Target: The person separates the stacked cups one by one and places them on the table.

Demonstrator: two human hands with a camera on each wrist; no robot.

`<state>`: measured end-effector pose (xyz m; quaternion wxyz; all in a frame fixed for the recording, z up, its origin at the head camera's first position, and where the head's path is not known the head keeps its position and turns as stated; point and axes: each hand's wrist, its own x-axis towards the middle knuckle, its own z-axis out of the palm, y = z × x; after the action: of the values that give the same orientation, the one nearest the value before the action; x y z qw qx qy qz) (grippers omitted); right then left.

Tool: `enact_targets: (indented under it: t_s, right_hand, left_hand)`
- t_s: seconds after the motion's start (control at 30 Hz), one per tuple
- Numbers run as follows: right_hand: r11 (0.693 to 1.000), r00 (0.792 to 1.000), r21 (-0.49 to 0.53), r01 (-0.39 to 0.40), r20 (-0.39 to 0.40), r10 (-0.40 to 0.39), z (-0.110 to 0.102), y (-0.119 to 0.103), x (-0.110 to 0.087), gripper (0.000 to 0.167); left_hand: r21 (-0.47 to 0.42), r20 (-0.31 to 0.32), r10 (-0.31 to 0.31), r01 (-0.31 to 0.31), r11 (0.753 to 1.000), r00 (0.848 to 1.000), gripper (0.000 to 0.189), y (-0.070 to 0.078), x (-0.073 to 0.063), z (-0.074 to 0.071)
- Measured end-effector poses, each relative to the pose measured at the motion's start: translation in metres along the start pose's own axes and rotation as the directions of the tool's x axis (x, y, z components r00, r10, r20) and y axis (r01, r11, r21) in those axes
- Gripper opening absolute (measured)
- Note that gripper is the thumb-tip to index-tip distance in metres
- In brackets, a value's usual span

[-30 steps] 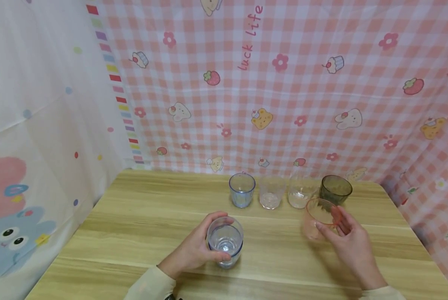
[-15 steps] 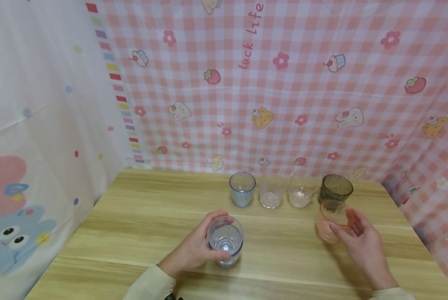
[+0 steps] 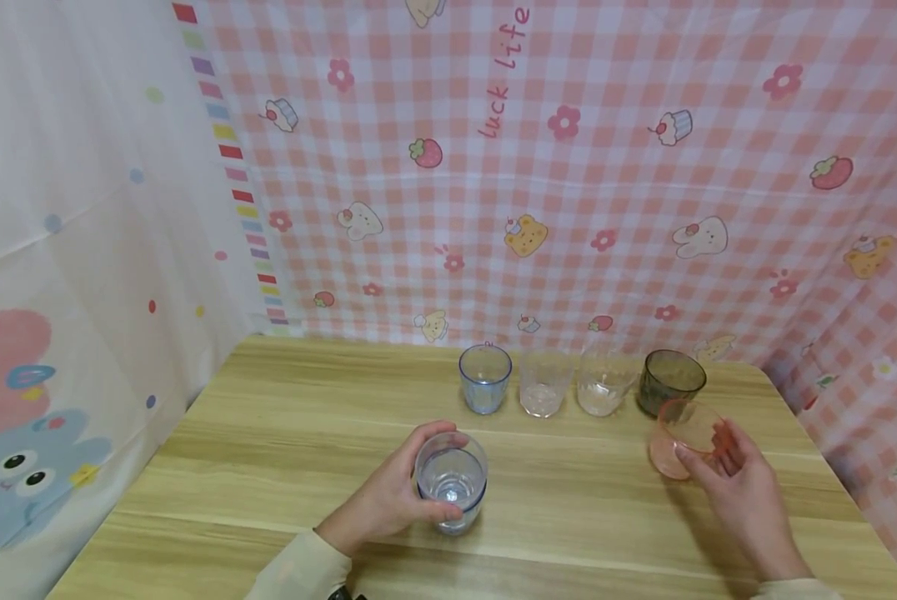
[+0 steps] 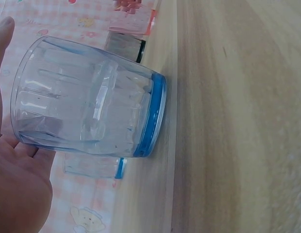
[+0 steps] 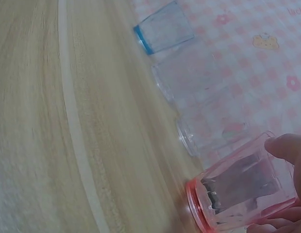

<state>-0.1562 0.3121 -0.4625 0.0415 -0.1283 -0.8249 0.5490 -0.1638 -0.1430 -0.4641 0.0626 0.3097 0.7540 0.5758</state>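
Observation:
Near the front of the table, my left hand point(image 3: 392, 492) grips a clear cup point(image 3: 452, 450) nested in a blue-tinted cup point(image 3: 469, 518), thumb on the near side. The left wrist view shows this pair from the side, with a blue base point(image 4: 151, 114). At the right, my right hand point(image 3: 752, 504) holds a translucent pink cup point(image 3: 671, 460) by its upper part, between thumb and fingers. That cup is in front of the dark grey-green cup point(image 3: 672, 382). Whether its pink base point(image 5: 198, 206) touches the tabletop, I cannot tell.
Along the back of the wooden table point(image 3: 306, 400) stand a blue cup point(image 3: 484, 387), a clear cup point(image 3: 542, 396) and another clear cup point(image 3: 600, 392), in line with the dark one. A pink checked cloth point(image 3: 606, 192) hangs behind; a white cloth point(image 3: 118, 267) hangs at the left.
My right hand has carried the pink cup to the right, from in front of the second clear cup to in front of the dark cup. The left hand and its nested cups stay put.

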Motion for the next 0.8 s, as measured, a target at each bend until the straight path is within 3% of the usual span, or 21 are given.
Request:
enact_targets:
  t_s: [0.63,0.8]
  right_hand:
    - [1.000,1.000,0.012,-0.002,0.006,0.002,-0.009,0.003,-0.006,0.096]
    - [0.999,1.000,-0.052,0.008,-0.016,-0.009,-0.013,0.003,-0.012,0.095]
  left_hand:
    - [-0.024,0.020,-0.009,0.009,1.000,1.000,0.094,0.000,0.000,-0.001]
    - [-0.023,0.032,0.007,-0.006,1.000,0.999,0.095,-0.001,0.000,-0.002]
